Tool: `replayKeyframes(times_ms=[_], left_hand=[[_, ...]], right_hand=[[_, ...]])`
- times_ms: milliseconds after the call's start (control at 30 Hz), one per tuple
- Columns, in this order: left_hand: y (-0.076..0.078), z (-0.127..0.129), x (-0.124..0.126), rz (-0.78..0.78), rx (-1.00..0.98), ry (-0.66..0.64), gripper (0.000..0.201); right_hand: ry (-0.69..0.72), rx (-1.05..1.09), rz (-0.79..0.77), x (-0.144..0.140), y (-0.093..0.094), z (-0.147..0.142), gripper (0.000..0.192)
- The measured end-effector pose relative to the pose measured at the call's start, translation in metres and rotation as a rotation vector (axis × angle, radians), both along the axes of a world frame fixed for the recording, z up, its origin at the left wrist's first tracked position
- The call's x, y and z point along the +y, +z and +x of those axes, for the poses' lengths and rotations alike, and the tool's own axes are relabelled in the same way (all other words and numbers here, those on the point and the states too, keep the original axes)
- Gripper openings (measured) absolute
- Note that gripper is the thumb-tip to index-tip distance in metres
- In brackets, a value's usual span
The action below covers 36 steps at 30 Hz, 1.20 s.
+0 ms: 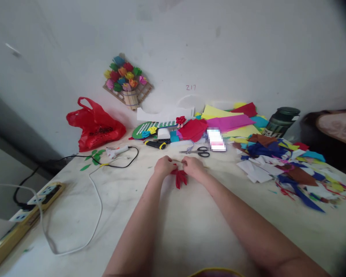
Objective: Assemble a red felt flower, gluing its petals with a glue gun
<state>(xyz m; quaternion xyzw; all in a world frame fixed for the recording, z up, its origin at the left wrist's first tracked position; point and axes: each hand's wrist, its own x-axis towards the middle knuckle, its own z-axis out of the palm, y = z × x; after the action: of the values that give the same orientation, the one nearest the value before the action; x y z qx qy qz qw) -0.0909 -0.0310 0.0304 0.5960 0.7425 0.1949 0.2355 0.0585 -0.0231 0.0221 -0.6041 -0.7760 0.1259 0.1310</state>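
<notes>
Close together over the middle of the table, my left hand point(165, 166) and my right hand point(192, 167) are both closed in a pinch. Gathered red paper petals point(180, 178) hang just below the fingers, their top against my left fingertips. A thin pale strand point(177, 161) runs between the two hands, and my right fingertips are closed on it. The fingers partly hide where strand and paper meet. Just beyond my right hand lie black-handled scissors point(203, 152), their blades pointing left.
A glue gun point(115, 152), green paper leaves point(95, 157), a white cable point(99, 207) and a power strip point(43, 202) occupy the left. Behind are a utility knife point(155, 144), a red bag point(96, 127), coloured paper point(230, 122) and a phone point(216, 139). Scraps point(300, 173) cover the right.
</notes>
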Motion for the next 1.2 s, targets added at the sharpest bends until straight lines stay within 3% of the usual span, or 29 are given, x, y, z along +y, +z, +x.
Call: replayKeyframes(times_ms=[133,300,533,633,800,933,1200], left_hand=[[-0.011,-0.003,0.007,0.179,-0.225,-0.057,0.022],[-0.023,-0.005,0.015,0.291,-0.617,-0.050,0.024],[-0.014,-0.002,0.016,0.414,-0.992,0.010,0.029],[-0.008,-0.002,0.016,0.448,-1.055,0.021,0.033],[-0.005,-0.004,0.017,0.518,-1.056,-0.012,0.036],[-0.006,-0.002,0.017,0.571,-1.063,-0.036,0.038],[-0.010,0.001,0.017,0.518,-1.158,-0.025,0.043]], right_hand=[[-0.009,0.058,0.005,-0.001,0.000,0.001,0.031],[-0.061,0.189,-0.024,0.006,-0.007,0.003,0.027],[-0.125,0.726,-0.183,0.021,-0.023,0.007,0.024],[-0.108,0.924,-0.300,0.016,-0.015,0.006,0.027],[-0.029,1.138,-0.363,0.006,0.000,0.006,0.031],[0.057,1.195,-0.441,0.006,0.000,0.008,0.031],[0.075,1.207,-0.439,0.007,-0.006,0.007,0.028]])
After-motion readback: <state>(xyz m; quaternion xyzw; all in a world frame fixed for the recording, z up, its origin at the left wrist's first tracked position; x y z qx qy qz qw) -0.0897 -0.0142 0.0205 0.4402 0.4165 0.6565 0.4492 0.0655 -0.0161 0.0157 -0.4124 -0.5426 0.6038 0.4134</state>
